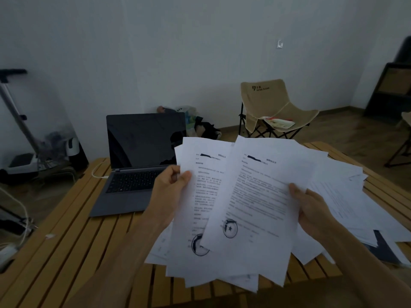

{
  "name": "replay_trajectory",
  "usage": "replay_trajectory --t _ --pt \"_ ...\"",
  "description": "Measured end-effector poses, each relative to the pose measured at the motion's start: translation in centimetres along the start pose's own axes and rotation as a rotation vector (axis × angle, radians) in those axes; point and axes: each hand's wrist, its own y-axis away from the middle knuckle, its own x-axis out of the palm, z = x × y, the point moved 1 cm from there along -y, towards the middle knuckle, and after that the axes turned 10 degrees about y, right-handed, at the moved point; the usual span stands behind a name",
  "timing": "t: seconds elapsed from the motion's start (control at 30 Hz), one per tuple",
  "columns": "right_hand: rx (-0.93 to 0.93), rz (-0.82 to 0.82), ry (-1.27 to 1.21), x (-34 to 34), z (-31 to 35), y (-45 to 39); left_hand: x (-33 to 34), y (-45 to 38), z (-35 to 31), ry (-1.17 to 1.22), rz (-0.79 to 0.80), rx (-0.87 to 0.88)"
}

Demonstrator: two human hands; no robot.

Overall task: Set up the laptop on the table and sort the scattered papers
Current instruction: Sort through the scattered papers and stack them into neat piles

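A: One slatted desk [66, 241], open laptop [138, 165] on it, just beyond the left hand [171, 187]; screen dark.
B: Papers?
A: Loose pile [347, 203] under and beyond the right hand [311, 210]. Each hand clamps its own sheaf, fanned and overlapping between them.

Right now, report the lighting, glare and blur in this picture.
Head view: dim, bluish light; wide-angle bending toward the edges; faint reflections on the open grey laptop's dark screen; print on the white stamped sheets in the left hand and right hand too soft to read.
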Motion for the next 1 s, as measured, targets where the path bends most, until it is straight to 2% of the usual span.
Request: replay_trajectory --t 0.17,0.27,0.33,0.47,0.5,0.57,0.63,0.7,0.77,0.8,0.87,0.93,1.0 --pt "0.1 0.095 -0.034 0.2 -0.9 -0.2 0.7 0.0 0.1 0.056 0.026 0.005" --pt "0.18 0.234 -0.039 2.6 -1.7 0.5 1.5 0.1 0.5 0.079 0.087 -0.014" --pt "0.229 0.317 -0.072 4.8 -2.6 0.7 1.9 0.3 0.7 0.081 0.066 -0.051" --pt "0.238 0.276 -0.06 7.9 -2.8 0.4 1.8 0.5 0.8 0.021 -0.035 -0.153" --pt "0.212 0.233 -0.011 8.3 -2.7 0.3 1.5 0.5 0.8 -0.011 -0.078 -0.159" --pt "0.111 0.095 0.146 8.5 -1.9 0.2 1.1 0.5 0.6 0.131 -0.11 -0.233" --pt "-0.031 -0.042 0.263 8.6 0.0 0.7 0.7 0.6 0.2 0.26 -0.016 -0.262" --pt "-0.219 -0.09 0.262 8.8 2.7 1.9 1.0 0.9 -1.1 0.059 0.07 -0.071" --pt "-0.387 -0.078 0.22 9.0 5.8 3.5 1.2 0.6 -2.5 -0.198 0.007 0.213" --pt "-0.449 -0.058 0.205 9.0 7.3 4.2 1.6 0.6 -3.5 -0.228 -0.008 0.324" --pt "-0.548 -0.011 0.212 8.7 9.5 5.5 2.3 0.7 -5.0 -0.187 0.023 0.439" --pt "-0.596 -0.01 0.241 8.1 9.9 6.4 2.1 1.0 -5.1 -0.068 0.093 0.395" --pt "-0.576 -0.025 0.287 7.3 8.0 6.8 1.4 1.6 -2.9 0.006 0.17 0.233"
